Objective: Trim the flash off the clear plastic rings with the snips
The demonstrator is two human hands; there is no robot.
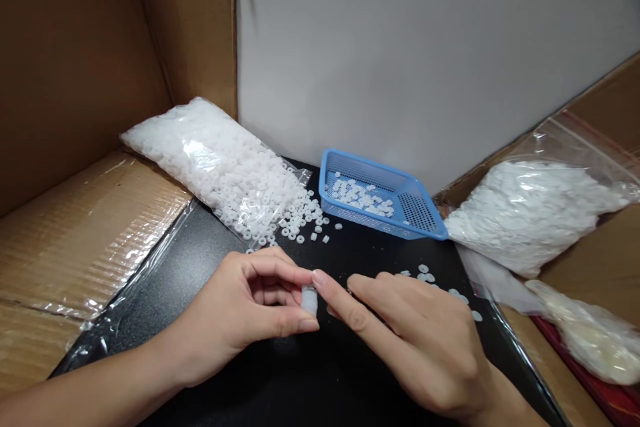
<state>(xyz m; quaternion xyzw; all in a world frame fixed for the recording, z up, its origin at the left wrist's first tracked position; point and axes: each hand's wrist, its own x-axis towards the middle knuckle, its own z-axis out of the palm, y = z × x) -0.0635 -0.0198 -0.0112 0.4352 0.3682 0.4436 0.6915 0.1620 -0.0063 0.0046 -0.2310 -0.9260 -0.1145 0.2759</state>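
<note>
My left hand [250, 310] pinches a small white plastic piece [309, 300] between thumb and fingers, low over the black table [300, 387]. The index finger of my right hand [420, 340] points at the top of that piece and touches it; the other right fingers are curled above the table. Several small white rings [305, 217] lie spilled on the table just beyond my hands. More white pieces [425, 273] lie by my right knuckles.
A clear bag full of white rings [215, 163] lies at the back left, its mouth open toward the spill. A blue mesh basket [425, 210] holds several white pieces. Another filled bag [530, 213] rests at the right, with a smaller bag [590, 340] nearer. Cardboard boxes [75, 227] flank both sides.
</note>
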